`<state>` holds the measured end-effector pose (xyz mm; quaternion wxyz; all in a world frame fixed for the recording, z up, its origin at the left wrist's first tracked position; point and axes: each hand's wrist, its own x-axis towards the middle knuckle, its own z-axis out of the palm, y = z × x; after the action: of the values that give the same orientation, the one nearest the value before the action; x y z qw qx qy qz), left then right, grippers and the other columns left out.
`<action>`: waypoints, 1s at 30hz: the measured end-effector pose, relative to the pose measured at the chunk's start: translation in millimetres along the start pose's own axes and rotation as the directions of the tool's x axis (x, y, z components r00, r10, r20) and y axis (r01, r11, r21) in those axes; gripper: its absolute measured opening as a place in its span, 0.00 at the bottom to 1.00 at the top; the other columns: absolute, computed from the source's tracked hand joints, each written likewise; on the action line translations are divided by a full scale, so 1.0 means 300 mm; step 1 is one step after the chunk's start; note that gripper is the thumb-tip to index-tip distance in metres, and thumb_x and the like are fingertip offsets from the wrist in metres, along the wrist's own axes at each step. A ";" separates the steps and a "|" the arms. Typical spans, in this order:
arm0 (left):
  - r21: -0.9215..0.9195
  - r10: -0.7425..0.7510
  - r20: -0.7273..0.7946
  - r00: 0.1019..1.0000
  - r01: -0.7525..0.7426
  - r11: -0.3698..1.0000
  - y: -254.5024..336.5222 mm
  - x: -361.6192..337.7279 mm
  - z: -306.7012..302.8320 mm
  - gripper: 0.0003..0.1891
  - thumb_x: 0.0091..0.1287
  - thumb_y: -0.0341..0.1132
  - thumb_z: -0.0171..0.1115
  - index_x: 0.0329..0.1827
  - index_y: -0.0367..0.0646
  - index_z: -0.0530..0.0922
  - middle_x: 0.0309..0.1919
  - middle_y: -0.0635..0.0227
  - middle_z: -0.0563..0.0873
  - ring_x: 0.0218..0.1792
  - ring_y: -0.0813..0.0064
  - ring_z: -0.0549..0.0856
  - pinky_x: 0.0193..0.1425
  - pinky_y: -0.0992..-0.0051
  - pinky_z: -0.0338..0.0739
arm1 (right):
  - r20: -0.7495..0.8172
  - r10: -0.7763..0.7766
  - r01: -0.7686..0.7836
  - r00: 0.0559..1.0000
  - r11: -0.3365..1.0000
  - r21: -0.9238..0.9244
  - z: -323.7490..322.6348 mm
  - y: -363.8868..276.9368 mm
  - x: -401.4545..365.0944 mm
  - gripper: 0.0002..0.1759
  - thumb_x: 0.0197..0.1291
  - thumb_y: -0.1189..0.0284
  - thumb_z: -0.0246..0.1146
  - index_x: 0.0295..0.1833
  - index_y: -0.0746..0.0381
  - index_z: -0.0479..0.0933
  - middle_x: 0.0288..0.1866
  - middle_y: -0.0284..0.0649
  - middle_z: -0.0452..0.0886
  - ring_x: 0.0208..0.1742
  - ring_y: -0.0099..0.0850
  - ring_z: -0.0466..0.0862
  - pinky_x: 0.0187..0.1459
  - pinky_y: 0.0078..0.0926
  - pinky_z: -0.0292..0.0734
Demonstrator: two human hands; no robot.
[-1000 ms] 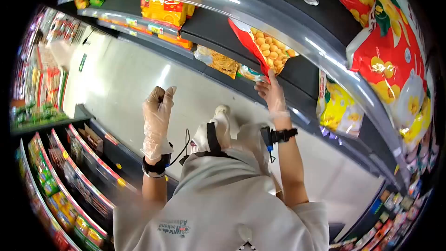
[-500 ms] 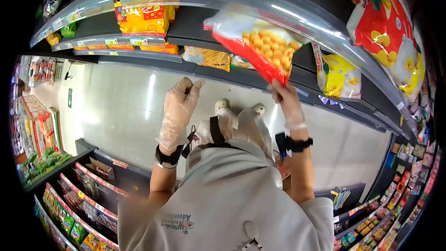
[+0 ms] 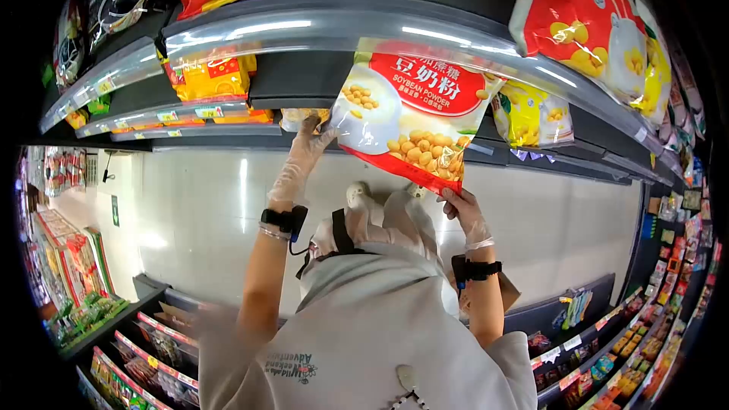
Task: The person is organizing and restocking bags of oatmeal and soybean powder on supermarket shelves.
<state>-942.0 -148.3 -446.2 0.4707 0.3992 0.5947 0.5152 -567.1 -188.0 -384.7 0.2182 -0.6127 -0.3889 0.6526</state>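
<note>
A red and white bag of soybean powder [image 3: 414, 118] is held up at the front of the shelf, its printed face toward me. My right hand [image 3: 465, 211], in a clear glove, pinches the bag's lower right corner. My left hand [image 3: 306, 153], also gloved, is at the bag's left edge with thumb and fingers apart; whether the thumb touches the bag I cannot make out. The bag's top lies behind the clear shelf-edge strip [image 3: 319, 26].
A yellow bag [image 3: 524, 115] stands on the shelf to the right, and orange-yellow packs [image 3: 211, 76] to the left. Large red bags [image 3: 581, 26] sit on the upper shelf. Behind me are low racks of snacks [image 3: 600, 349]. Pale floor [image 3: 197, 212] lies between.
The bag has turned from tilted to nearly upright, its front now facing me. My left hand has moved up to its left edge, fingers loosened. My right hand still grips the corner, slightly lower.
</note>
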 end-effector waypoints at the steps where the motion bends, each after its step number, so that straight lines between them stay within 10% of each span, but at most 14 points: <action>1: 0.054 -0.021 0.034 0.999 0.019 0.998 -0.041 0.046 -0.004 0.40 0.56 0.45 0.74 0.65 0.31 0.64 0.57 0.57 0.76 0.56 0.72 0.74 0.59 0.75 0.70 | -0.007 -0.009 0.009 1.000 1.000 0.010 0.000 0.005 0.007 0.20 0.63 0.55 0.62 0.35 0.63 0.80 0.19 0.30 0.73 0.20 0.19 0.70 0.24 0.16 0.64; 3: -0.103 -0.076 0.150 0.986 0.092 0.990 0.065 0.073 0.025 0.40 0.56 0.46 0.73 0.65 0.31 0.64 0.56 0.58 0.77 0.54 0.71 0.76 0.57 0.76 0.71 | 0.001 0.032 -0.032 0.999 0.999 0.008 -0.004 0.013 0.016 0.20 0.62 0.55 0.63 0.35 0.63 0.79 0.20 0.30 0.74 0.20 0.19 0.71 0.24 0.16 0.65; 9: 0.164 -0.273 0.319 0.907 0.231 0.959 0.247 0.060 0.069 0.33 0.58 0.47 0.71 0.62 0.37 0.71 0.53 0.63 0.80 0.52 0.75 0.77 0.56 0.78 0.72 | -0.001 0.023 -0.023 1.000 0.997 0.067 -0.017 0.010 0.029 0.19 0.60 0.55 0.65 0.38 0.64 0.79 0.21 0.34 0.77 0.22 0.23 0.77 0.27 0.18 0.72; 14: -0.176 -0.176 0.551 0.816 0.319 0.931 0.248 -0.025 0.065 0.31 0.64 0.50 0.62 0.64 0.39 0.70 0.57 0.63 0.77 0.59 0.73 0.74 0.61 0.72 0.69 | -0.014 -0.009 0.012 1.000 0.971 0.238 -0.104 0.073 0.063 0.24 0.56 0.52 0.67 0.42 0.64 0.77 0.23 0.38 0.79 0.24 0.29 0.79 0.29 0.24 0.74; 17: 0.182 -0.228 0.475 0.850 0.159 0.970 0.409 -0.068 0.096 0.30 0.64 0.47 0.63 0.64 0.38 0.70 0.57 0.63 0.77 0.59 0.73 0.74 0.61 0.71 0.70 | -0.034 0.041 -0.035 0.999 0.989 0.146 -0.122 0.034 0.069 0.33 0.57 0.42 0.61 0.44 0.66 0.76 0.26 0.41 0.82 0.29 0.32 0.83 0.34 0.26 0.76; 21: 0.137 -0.233 0.390 0.891 0.194 0.971 0.168 -0.003 0.110 0.30 0.57 0.50 0.70 0.56 0.37 0.76 0.48 0.65 0.83 0.46 0.75 0.80 0.51 0.75 0.74 | 0.011 0.038 -0.038 0.999 0.999 -0.039 -0.187 0.056 0.136 0.40 0.59 0.39 0.55 0.60 0.64 0.70 0.48 0.43 0.82 0.46 0.33 0.83 0.47 0.28 0.76; 25: 0.065 -0.192 0.327 0.925 0.180 0.981 0.208 -0.037 0.115 0.27 0.56 0.48 0.72 0.51 0.37 0.78 0.42 0.66 0.85 0.41 0.76 0.81 0.45 0.75 0.76 | 0.101 -0.352 0.363 0.930 0.849 -0.384 -0.297 0.045 0.239 0.43 0.60 0.39 0.54 0.67 0.64 0.63 0.59 0.36 0.74 0.58 0.30 0.73 0.60 0.30 0.70; 30: 0.074 -0.331 0.266 0.905 0.323 0.943 0.277 -0.108 0.120 0.27 0.54 0.49 0.73 0.47 0.36 0.79 0.31 0.66 0.84 0.28 0.76 0.82 0.32 0.77 0.77 | 0.213 -0.215 0.200 0.953 0.976 0.091 -0.292 0.026 0.316 0.42 0.63 0.42 0.52 0.69 0.65 0.58 0.64 0.42 0.71 0.61 0.35 0.74 0.62 0.32 0.70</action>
<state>-900.1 -158.5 -360.2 0.6225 0.3682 0.5892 0.3601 -495.2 -99.5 -445.8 0.2616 -0.4840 -0.4504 0.7032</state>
